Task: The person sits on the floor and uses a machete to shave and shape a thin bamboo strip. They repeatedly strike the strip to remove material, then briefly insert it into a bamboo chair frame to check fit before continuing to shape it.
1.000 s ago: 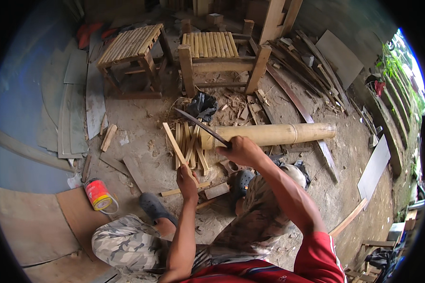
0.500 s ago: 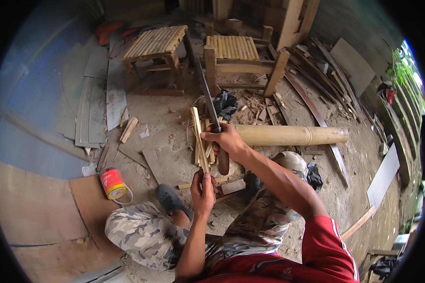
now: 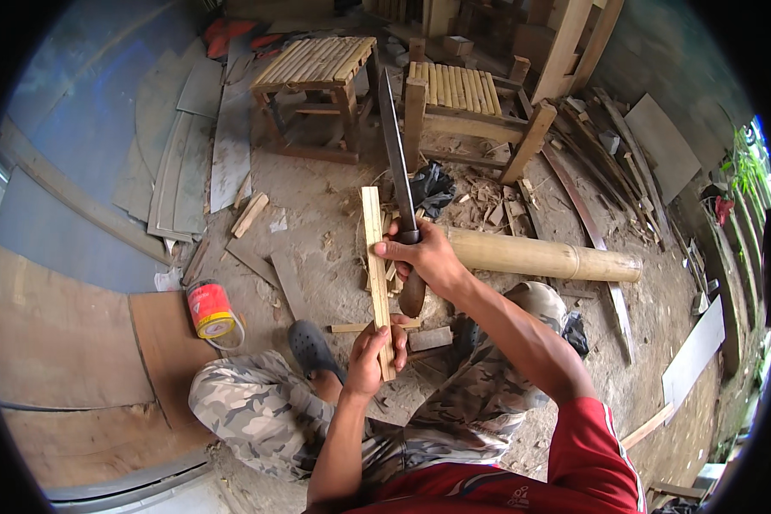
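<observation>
A flat pale bamboo slat (image 3: pixel 376 278) is held upright over the littered dirt floor (image 3: pixel 317 214), its long axis pointing away, fingers of the left hand (image 3: pixel 375 358) wrapped round its lower end. A long dark machete (image 3: pixel 395 167), blade pointing away, is gripped in the closed right hand (image 3: pixel 424 257), just beside the slat. A round bamboo pole (image 3: pixel 540 255) lies across behind.

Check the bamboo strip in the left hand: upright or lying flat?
Upright. The left hand grips the bamboo strip at its lower end; its top points away, beside the raised blade held by the right hand.
</observation>
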`<state>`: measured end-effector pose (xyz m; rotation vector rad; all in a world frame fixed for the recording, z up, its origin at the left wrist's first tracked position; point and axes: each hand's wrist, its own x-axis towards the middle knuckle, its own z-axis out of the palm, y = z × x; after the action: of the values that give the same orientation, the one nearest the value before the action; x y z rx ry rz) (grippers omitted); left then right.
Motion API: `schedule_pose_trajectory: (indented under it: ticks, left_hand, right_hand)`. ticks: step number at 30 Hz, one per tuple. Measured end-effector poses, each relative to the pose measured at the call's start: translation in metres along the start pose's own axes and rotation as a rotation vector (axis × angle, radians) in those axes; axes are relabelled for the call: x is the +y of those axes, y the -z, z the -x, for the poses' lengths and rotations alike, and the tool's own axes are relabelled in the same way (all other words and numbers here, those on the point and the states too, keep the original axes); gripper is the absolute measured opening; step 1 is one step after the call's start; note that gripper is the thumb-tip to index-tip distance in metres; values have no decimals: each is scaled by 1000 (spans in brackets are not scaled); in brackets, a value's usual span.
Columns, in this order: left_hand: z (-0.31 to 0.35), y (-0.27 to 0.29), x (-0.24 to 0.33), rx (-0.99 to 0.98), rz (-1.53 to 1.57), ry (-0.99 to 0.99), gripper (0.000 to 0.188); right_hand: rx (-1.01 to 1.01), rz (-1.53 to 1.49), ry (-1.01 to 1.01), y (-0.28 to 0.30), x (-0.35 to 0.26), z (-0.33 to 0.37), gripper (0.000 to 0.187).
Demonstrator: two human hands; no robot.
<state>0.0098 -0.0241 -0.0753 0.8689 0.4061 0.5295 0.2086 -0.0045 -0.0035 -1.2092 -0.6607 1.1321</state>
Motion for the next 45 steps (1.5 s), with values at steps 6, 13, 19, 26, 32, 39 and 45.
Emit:
schedule_pose_trajectory:
  ticks: [6,13,19,26,32,39,45]
  left_hand:
    - [8,-12,19,82,26,106,43]
    - [27,23,48,401,-390,158,26]
    - [8,44,67,774,-677,-195,24]
    - [-11,98,32,900,-1304,-141,27]
    - [-30,159,-25,924,-1403,71,35]
    - [-48,174,-42,852,-1286,82,59]
    - [-48,176,-31,733,-640,314,66]
  right_hand:
    - [-10,47,25,10,2,2,30]
    - [289,53,-111,16,9,-23,25]
    - [291,100,-352,21,67,-50,22]
    - [314,365,-487,42,228,1,39]
    - [198,799,-690,33,261,26,54]
    - [338,834,-376,-13,312,35,49]
    - [179,795,-306,-34,312,56,47]
